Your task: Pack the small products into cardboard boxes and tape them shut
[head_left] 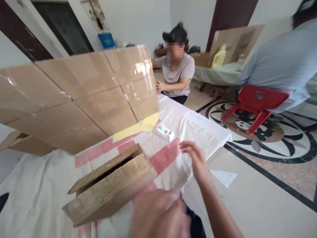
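Since the right hand (194, 157) is out by the edge of the cloth-covered table (32, 188), it's easily the closer of the 2 to the pink strip (165, 157) lying there. That hand is loose — fingers spread and half curled, nothing visible in it. Its fingertips are right at the strip's outer end, though I can't tell if they're touching or just above it. The strip's long axis runs from those fingertips back down-left, pretty much at the upper right end of the cardboard box (111, 188).

The left hand (160, 215) is a big blur down front, and it's the nearer 1 to the box. Looks bunched up, but honestly can't tell if it's gripping anything. From there the box lies up and to the left, long axis going lower left to upper right, with a gap open along its top. The white device (165, 133) sits just beyond the strip — nearer the right hand than the left.
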The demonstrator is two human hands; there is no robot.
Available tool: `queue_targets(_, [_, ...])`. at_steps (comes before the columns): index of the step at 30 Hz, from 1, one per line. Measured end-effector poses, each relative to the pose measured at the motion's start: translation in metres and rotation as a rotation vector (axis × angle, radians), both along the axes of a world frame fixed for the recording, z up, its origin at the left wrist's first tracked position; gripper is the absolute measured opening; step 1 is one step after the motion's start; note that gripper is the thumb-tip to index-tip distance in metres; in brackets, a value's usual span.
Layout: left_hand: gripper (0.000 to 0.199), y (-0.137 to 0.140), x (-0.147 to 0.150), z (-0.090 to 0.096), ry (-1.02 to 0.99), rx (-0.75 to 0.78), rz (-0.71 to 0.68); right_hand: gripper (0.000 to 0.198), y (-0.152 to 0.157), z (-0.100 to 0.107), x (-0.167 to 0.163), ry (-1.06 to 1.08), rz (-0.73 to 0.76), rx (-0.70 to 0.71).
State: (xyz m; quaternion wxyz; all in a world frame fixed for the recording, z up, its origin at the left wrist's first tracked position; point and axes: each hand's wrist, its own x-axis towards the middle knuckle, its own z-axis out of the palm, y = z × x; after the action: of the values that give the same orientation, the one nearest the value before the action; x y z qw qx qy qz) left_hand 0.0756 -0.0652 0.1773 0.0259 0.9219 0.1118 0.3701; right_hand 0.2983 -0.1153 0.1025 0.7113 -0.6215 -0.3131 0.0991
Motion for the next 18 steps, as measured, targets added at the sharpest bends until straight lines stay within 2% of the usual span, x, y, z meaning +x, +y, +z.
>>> queue_targets(2, [0.025,-0.020,0.052,-0.004,0.049,-0.032,-0.141,0.019,0.012,0.008,0.031,0.025,-0.073,-0.030])
queue_targets(3, [0.020,-0.020,0.080,-0.012,0.004,-0.073,-0.288,0.020,0.022,0.012,0.046,0.003,-0.070,-0.072])
queue_targets(5, [0.018,0.002,0.132,-0.034,-0.104,-0.235,-0.369,0.020,0.049,0.020,0.071,-0.075,-0.062,-0.211])
queue_targets(6, [0.021,0.020,0.154,-0.047,-0.161,-0.346,-0.307,0.019,0.063,0.023,0.081,-0.099,-0.033,-0.308])
queue_targets(9, [0.030,0.079,0.197,-0.076,-0.235,-0.623,0.136,0.027,0.102,0.025,0.102,-0.038,0.113,-0.595])
queue_targets(11, [0.032,0.105,0.207,-0.087,-0.207,-0.696,0.357,0.028,0.121,0.022,0.109,0.040,0.209,-0.708])
queue_targets(12, [0.036,0.113,0.208,-0.091,-0.174,-0.708,0.414,0.028,0.128,0.019,0.111,0.056,0.232,-0.746])
queue_targets(14, [0.053,0.120,0.204,-0.099,-0.082,-0.703,0.428,0.028,0.138,0.014,0.115,0.050,0.232,-0.808])
queue_targets(18, [0.089,0.122,0.195,-0.108,0.047,-0.667,0.367,0.027,0.149,0.010,0.125,0.042,0.223,-0.932])
